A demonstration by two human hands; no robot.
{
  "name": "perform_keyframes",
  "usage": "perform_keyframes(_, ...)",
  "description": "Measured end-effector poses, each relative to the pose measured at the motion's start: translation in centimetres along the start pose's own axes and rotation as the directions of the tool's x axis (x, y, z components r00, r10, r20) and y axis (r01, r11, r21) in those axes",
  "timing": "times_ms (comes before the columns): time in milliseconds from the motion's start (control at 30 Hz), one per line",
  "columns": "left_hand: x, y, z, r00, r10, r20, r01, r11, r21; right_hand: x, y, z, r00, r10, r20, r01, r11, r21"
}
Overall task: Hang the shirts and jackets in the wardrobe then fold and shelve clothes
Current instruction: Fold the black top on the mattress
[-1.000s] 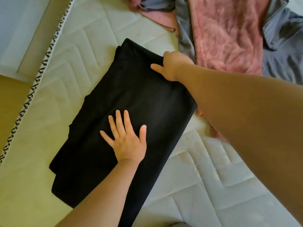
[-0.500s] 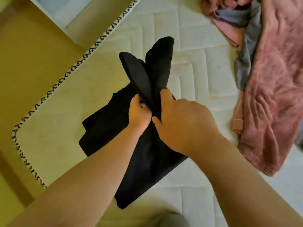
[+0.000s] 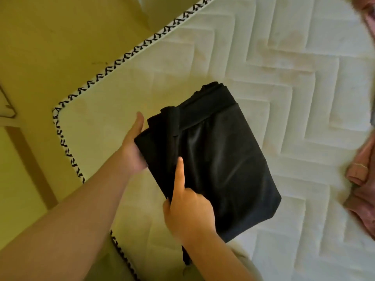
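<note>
— Down go the two upstanding ends from half a second ago: the black garment is now folded into a flat, compact rectangle, and both hands have moved out to its edges.

— Where does it sit?

— Over the near corner of the white quilted mattress, between the hands. Whether it rests on the quilting or is lifted clear cannot be told.

— And its long axis?

— It runs from the far end, a little to the left, down toward the near right. The far short end points away from the person. A band of cloth crosses that end, with soft gathers just below.

— How does it look?

— Black with a faint sheen down the middle, layered edges stacked at the far corner, and a raised fold line near the left side. A narrow strip dangles below the right wrist.

— Left hand?

— It grips the left long edge, thumb straight alongside, fingers tucked beneath the cloth and out of sight.

— Right hand?

— It is at the near end, index finger straight on top and pointing away, the other fingers curled, thumb at the edge. Whether it pinches the cloth cannot be told.

— Surroundings?

— Black-and-white trim edges the mattress, with yellowish floor beyond. Pink cloth lies at the right, well apart from the black.
</note>
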State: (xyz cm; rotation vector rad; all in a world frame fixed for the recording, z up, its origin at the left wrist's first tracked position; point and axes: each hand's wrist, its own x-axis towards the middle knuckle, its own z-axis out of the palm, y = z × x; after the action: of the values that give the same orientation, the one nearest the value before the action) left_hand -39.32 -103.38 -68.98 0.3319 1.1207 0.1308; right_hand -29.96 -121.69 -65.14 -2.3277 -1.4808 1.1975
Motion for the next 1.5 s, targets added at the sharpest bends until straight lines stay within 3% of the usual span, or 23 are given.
perform_keyframes(100,-2.1,-1.8,-2.0,0.995,0.088,-0.041,-0.087,0.996,0.020,2.0,-0.1,3.0,0.994,0.006,0.106,-0.001,0.999,-0.047)
perform_keyframes(167,-3.0,-4.0,-2.5,0.955,0.221,-0.198,-0.173,0.957,0.232,3.1,0.1,3.4,0.969,-0.006,0.247,0.018,0.999,-0.045)
perform_keyframes(200,-2.8,-5.0,-2.3,0.907,0.282,-0.314,-0.170,0.925,0.340,3.7,0.1,3.0,0.951,-0.009,0.308,0.017,1.000,-0.022)
perform_keyframes(267,-2.2,-6.4,-0.9,0.780,0.327,-0.533,-0.090,0.902,0.422,5.0,0.6,0.4,0.961,-0.023,0.275,-0.006,0.994,0.105)
perform_keyframes(333,-1.2,-6.8,0.3,0.706,0.271,-0.654,-0.029,0.934,0.356,7.1,1.4,-3.1,0.995,-0.053,-0.085,0.068,0.981,0.183)
perform_keyframes(400,-0.4,-6.8,1.5,0.685,0.283,-0.672,-0.069,0.943,0.326,9.9,2.9,-6.8,0.835,-0.064,-0.546,0.132,0.987,0.087)
perform_keyframes(433,-0.1,-6.7,2.1,0.669,0.316,-0.673,-0.108,0.937,0.333,11.7,3.8,-8.3,0.755,-0.030,-0.655,0.086,0.995,0.054)
perform_keyframes(467,0.3,-6.5,2.6,0.653,0.348,-0.672,-0.142,0.929,0.343,13.7,4.7,-9.7,0.747,0.040,-0.664,0.007,0.998,0.068)
perform_keyframes(500,0.6,-6.4,2.9,0.647,0.377,-0.663,-0.174,0.919,0.352,15.9,5.7,-10.7,0.797,0.143,-0.587,-0.085,0.988,0.125)
perform_keyframes(600,1.2,-6.4,3.5,0.684,0.468,-0.560,-0.286,0.878,0.384,19.8,8.0,-11.2,0.913,0.329,-0.243,-0.264,0.927,0.265)
perform_keyframes(733,2.4,-5.6,3.4,0.660,0.570,-0.489,-0.296,0.796,0.528,20.4,9.4,-9.2,0.877,0.275,-0.394,-0.223,0.959,0.174)
perform_keyframes(833,3.6,-5.0,3.2,0.618,0.488,-0.617,-0.098,0.826,0.555,21.2,9.7,-9.0,0.857,0.297,-0.422,-0.248,0.954,0.168)
perform_keyframes(900,3.4,-4.7,3.0,0.664,0.335,-0.669,-0.120,0.930,0.347,21.9,10.1,-9.4,0.870,0.308,-0.386,-0.247,0.948,0.200)
perform_keyframes(967,2.8,-4.0,2.7,0.756,0.198,-0.624,-0.119,0.979,0.167,22.3,10.7,-10.2,0.883,0.302,-0.359,-0.216,0.941,0.261)
perform_keyframes(1067,2.5,-2.6,1.8,0.843,0.168,-0.511,-0.067,0.975,0.210,21.9,11.0,-11.4,0.895,0.289,-0.339,-0.184,0.933,0.309)
perform_keyframes(1167,3.3,-1.6,1.2,0.791,0.316,-0.525,-0.098,0.911,0.400,19.9,9.9,-11.2,0.878,0.249,-0.409,-0.151,0.954,0.257)
perform_keyframes(1233,3.7,-1.4,1.3,0.644,0.503,-0.576,-0.062,0.785,0.616,16.8,9.2,-9.6,0.832,0.176,-0.527,-0.157,0.984,0.082)
perform_keyframes(1267,3.6,-1.3,1.8,0.546,0.652,-0.525,-0.052,0.652,0.756,14.8,8.6,-8.3,0.800,0.140,-0.583,-0.161,0.987,0.016)
perform_keyframes(1333,3.5,-1.7,3.6,0.341,0.931,-0.127,-0.075,0.162,0.984,11.0,7.4,-5.1,0.763,0.069,-0.642,-0.158,0.984,-0.081)
perform_keyframes(1367,3.9,-2.2,4.7,0.307,0.945,0.117,-0.055,-0.105,0.993,9.4,7.1,-3.3,0.777,0.040,-0.628,-0.160,0.978,-0.137)
perform_keyframes(1400,4.7,-2.8,5.4,0.336,0.886,0.319,-0.032,-0.328,0.944,8.3,7.0,-1.5,0.804,0.021,-0.594,-0.167,0.967,-0.193)
perform_keyframes(1433,5.6,-3.3,5.9,0.417,0.793,0.444,-0.025,-0.478,0.878,7.5,7.3,0.2,0.832,0.011,-0.555,-0.176,0.954,-0.244)
perform_keyframes(1500,7.6,-3.6,5.2,0.585,0.637,0.502,-0.025,-0.605,0.796,6.2,8.7,2.8,0.878,0.024,-0.478,-0.191,0.933,-0.304)
